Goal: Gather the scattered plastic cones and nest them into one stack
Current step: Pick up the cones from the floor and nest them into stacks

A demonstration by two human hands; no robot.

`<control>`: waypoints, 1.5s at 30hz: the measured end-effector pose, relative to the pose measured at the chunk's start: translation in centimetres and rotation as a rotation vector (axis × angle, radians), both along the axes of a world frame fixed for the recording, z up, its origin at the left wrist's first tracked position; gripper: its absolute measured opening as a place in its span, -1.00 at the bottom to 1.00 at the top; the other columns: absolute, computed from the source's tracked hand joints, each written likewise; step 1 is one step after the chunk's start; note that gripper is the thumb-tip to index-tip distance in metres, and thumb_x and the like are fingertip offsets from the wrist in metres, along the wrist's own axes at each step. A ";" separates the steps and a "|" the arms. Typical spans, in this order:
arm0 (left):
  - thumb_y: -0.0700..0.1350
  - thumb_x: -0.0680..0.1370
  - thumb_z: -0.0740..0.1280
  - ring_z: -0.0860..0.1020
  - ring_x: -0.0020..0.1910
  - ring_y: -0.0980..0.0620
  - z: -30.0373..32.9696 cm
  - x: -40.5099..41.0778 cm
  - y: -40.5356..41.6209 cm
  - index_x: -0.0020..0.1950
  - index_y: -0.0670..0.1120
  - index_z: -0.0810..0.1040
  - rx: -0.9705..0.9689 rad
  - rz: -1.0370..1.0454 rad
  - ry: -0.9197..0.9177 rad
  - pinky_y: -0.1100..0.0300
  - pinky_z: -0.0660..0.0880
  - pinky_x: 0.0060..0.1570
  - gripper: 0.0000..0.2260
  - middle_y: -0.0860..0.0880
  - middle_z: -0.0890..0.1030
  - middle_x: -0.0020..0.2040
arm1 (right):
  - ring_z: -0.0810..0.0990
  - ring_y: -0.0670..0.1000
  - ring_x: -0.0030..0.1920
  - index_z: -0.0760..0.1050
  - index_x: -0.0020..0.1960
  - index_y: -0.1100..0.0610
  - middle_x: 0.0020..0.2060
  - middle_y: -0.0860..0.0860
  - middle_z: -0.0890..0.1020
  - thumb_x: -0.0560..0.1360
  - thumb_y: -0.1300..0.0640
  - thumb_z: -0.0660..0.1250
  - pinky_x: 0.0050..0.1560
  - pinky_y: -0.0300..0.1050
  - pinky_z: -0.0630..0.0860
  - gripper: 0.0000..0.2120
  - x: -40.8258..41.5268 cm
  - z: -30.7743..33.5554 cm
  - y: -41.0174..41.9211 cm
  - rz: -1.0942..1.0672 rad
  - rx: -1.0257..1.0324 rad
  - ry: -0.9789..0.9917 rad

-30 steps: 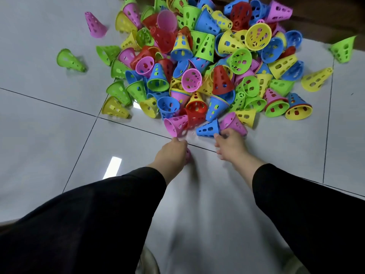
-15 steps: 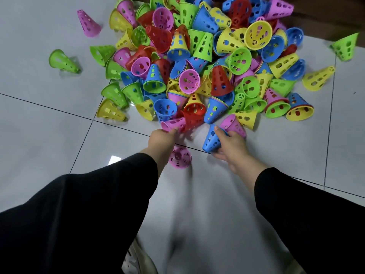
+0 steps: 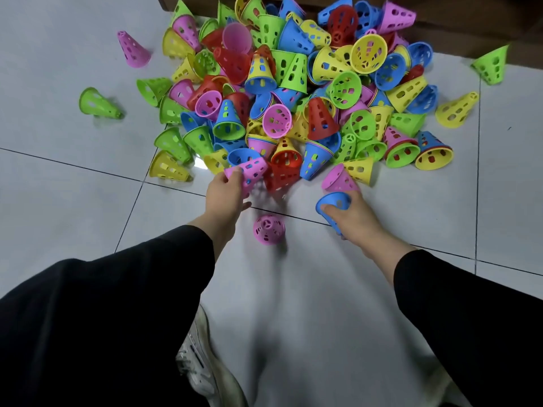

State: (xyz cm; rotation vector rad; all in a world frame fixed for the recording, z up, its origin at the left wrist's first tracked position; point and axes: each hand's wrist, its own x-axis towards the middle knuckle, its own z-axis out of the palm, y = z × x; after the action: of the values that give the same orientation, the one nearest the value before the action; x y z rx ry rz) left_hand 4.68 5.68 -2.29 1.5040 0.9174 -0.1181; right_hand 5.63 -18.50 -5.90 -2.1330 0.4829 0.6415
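A big heap of perforated plastic cones in pink, blue, green, yellow and red covers the white floor ahead. My left hand grips a pink cone lying on its side at the heap's near edge. My right hand holds a blue cone with its wide mouth facing up towards me. One pink cone stands upright alone on the floor between my hands. Another pink cone lies just beyond my right hand.
Stray cones lie apart: a green one and a pink one at the left, a green one and a yellow one at the right. Dark wooden furniture borders the heap at the back. My shoe shows below.
My left hand left the pink cone standing on the floor and took hold of another pink cone at the heap. My right hand picked up the blue cone and turned it mouth-up.
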 end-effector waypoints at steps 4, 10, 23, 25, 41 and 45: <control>-0.02 0.59 0.29 0.67 -0.16 -0.14 1.6 -0.7 -1.0 0.14 -0.14 0.43 -0.118 -0.141 -0.008 -0.11 0.65 -0.04 -0.77 -0.15 0.65 -0.03 | 0.57 0.24 0.07 0.36 0.35 0.09 0.12 0.16 0.58 0.46 -0.08 0.43 0.03 -0.03 0.50 -0.45 -1.0 0.7 -0.9 0.238 -0.165 -0.075; -0.03 0.64 0.23 0.65 -0.14 -0.19 2.0 -2.5 -7.5 0.16 -0.07 0.48 -0.263 -0.429 0.137 -0.19 0.63 -0.09 -0.83 -0.17 0.61 -0.01 | 0.57 0.24 0.13 0.43 0.35 0.16 0.12 0.19 0.62 0.42 -0.05 0.47 0.04 -0.05 0.48 -0.42 -2.9 2.2 -4.3 0.450 -0.474 -0.050; -0.13 0.65 0.15 0.64 0.02 -0.16 -3.1 -4.1 -13.2 0.24 -0.12 0.52 -0.373 -0.211 0.293 -0.17 0.64 -0.07 -0.76 -0.20 0.61 0.16 | 0.30 0.03 0.42 0.31 0.48 -0.05 0.39 -0.05 0.40 0.32 -0.35 0.45 0.35 0.07 0.29 -0.16 -3.8 1.8 -7.2 0.661 -0.385 -0.380; -0.11 0.66 0.16 0.64 0.03 -0.18 -2.6 -3.6 -13.7 0.25 -0.12 0.51 -0.393 -0.271 0.264 -0.16 0.63 -0.04 -0.76 -0.21 0.61 0.14 | 0.42 -0.01 0.32 0.36 0.44 -0.01 0.32 -0.06 0.49 0.38 -0.23 0.47 0.32 0.00 0.36 -0.28 -3.9 2.5 -6.6 0.688 -0.150 -0.389; 0.01 0.63 0.22 0.59 0.10 -0.24 -2.3 2.7 -14.3 0.57 -0.03 0.13 0.478 -0.856 0.171 0.00 0.55 0.05 -0.45 -0.21 0.56 0.25 | 0.52 0.16 0.08 0.54 0.25 0.09 0.09 0.08 0.52 0.49 0.01 0.42 0.14 0.01 0.47 -0.64 -5.6 1.0 -10.3 0.588 -0.341 -0.344; -0.01 0.63 0.22 0.65 -0.04 -0.26 -3.2 4.7 -15.6 0.44 -0.08 0.32 0.301 -0.788 0.249 -0.13 0.65 -0.15 -0.61 -0.25 0.60 0.12 | 0.53 0.20 0.05 0.54 0.19 0.14 0.09 0.10 0.48 0.49 0.09 0.39 0.08 0.03 0.49 -0.70 -5.2 -1.0 -9.9 0.558 -0.353 -0.262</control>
State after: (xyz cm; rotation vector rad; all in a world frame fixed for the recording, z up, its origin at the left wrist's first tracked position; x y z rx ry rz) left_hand 9.35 -9.92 -5.52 2.1018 0.4942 -0.7799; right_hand 0.38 -28.44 -6.91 -2.6692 -0.1708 0.5911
